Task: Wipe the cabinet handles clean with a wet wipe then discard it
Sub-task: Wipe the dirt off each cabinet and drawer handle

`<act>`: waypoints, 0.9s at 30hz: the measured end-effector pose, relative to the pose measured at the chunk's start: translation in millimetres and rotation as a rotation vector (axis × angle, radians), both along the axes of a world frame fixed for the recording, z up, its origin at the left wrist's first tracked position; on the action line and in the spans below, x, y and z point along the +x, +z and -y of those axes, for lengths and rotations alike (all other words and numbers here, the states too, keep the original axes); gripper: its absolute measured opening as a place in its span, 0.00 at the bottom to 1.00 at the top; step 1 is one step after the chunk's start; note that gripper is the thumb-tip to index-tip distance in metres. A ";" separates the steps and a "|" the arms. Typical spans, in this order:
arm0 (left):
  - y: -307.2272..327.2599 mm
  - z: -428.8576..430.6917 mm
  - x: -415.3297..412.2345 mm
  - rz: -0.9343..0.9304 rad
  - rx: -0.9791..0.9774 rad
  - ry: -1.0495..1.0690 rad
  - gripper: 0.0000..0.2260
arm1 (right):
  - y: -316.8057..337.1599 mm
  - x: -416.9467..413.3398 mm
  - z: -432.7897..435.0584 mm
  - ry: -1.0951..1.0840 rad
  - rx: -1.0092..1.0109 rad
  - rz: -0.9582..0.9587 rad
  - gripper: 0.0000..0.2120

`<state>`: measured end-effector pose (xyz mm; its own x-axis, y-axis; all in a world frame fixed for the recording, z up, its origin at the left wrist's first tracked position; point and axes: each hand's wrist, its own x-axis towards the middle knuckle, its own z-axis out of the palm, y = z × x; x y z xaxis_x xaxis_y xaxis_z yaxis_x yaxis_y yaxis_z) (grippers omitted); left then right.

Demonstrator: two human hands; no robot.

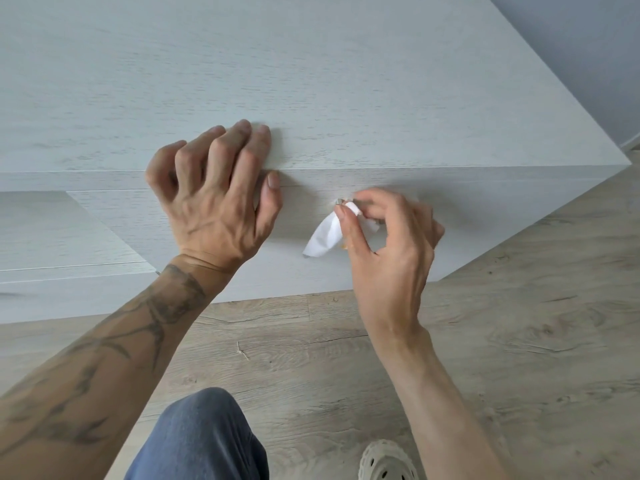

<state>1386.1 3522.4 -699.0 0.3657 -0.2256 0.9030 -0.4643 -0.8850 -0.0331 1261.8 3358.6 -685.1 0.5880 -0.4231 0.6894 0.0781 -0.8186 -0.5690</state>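
Observation:
A low cabinet (311,81) in pale grey wood grain fills the upper view. My right hand (388,251) pinches a white wet wipe (323,237) against a small metal handle (338,201) on the top drawer front. The wipe is wrapped over most of the handle and its loose end hangs down to the left. My left hand (214,192) rests over the cabinet's front top edge, fingers spread on the top and thumb on the drawer front, holding nothing.
Another pale cabinet section (52,237) steps out at the left. Wood-look flooring (519,323) lies below and to the right. My knee in blue trousers (204,441) and a cream perforated shoe (388,462) are at the bottom. A grey wall (588,46) stands at the upper right.

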 end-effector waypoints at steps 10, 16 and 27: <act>0.1 0.3 -0.1 0.007 0.001 0.013 0.20 | 4.7 8.9 -5.5 -0.069 -0.038 -0.032 0.03; 1.4 0.2 -1.1 -0.002 0.006 0.020 0.20 | 5.6 2.5 -16.7 -0.142 0.003 0.006 0.06; 2.7 0.4 -2.1 -0.002 0.005 0.019 0.20 | 3.6 1.1 -10.4 -0.080 -0.032 0.013 0.06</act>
<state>1383.9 3522.1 -696.2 0.3720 -0.2230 0.9010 -0.4473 -0.8936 -0.0364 1262.9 3369.0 -681.4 0.5439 -0.4460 0.7108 0.0194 -0.8402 -0.5420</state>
